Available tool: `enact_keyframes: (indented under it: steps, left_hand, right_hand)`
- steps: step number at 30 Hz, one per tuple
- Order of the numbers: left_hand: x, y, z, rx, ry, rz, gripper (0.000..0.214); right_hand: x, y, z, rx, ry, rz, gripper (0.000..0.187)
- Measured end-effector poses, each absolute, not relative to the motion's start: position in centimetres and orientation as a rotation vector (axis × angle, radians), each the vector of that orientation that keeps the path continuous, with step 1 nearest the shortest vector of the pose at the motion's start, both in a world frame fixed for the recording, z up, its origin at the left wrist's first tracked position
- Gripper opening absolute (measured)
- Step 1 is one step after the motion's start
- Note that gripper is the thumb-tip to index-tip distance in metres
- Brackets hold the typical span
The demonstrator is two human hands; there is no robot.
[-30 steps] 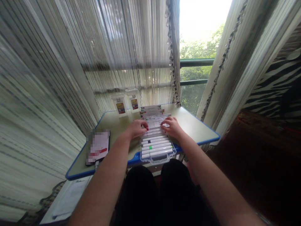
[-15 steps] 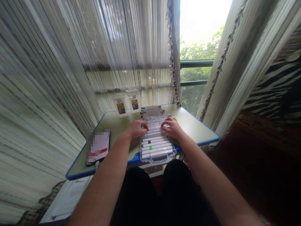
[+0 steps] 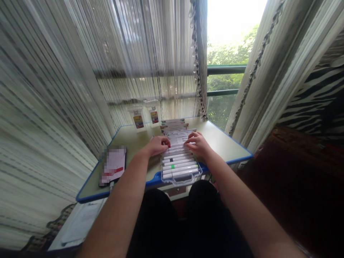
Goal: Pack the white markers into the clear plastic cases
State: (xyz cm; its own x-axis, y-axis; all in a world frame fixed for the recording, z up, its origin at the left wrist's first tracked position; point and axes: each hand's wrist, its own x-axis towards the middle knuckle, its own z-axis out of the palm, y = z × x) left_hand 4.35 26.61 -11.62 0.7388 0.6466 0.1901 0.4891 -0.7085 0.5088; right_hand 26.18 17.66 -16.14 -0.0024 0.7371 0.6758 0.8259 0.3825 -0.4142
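A clear plastic case (image 3: 176, 182) with a handle lies at the table's near edge, and several white markers (image 3: 182, 171) rest across it in a row. One has a green band and another a black one. My left hand (image 3: 157, 145) is closed at the row's left side, its fingertips pinching the red end of a marker (image 3: 176, 146). On the other side, my right hand (image 3: 199, 144) has thumb and fingers bent together at that marker's right end. The fingers partly hide both ends. Farther back, more markers (image 3: 173, 124) lie side by side on the table.
Two clear containers (image 3: 138, 122) with colourful labels stand at the back left of the blue-edged table (image 3: 224, 145). A phone or tablet (image 3: 115, 165), partly blurred, lies at the left with a cable plugged in. Curtains (image 3: 150, 53) hang close behind the table.
The view has shifted slightly. Both hands stay at the same place over the row of markers, with the left fingers drawn a little closer together.
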Motion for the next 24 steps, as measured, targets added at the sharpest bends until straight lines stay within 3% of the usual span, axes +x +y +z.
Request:
enact_keyframes:
  steps: [18, 24]
  left_hand:
    - [4.5, 26.6, -11.7, 2.489, 0.899, 0.582, 0.021]
    - [4.5, 27.6, -11.9, 2.320, 1.063, 0.945, 0.024]
  right_hand:
    - [26.3, 18.0, -16.4, -1.364, -1.747, -0.177, 0.015]
    - [26.5, 18.1, -16.6, -1.357, -1.667, -0.168, 0.016]
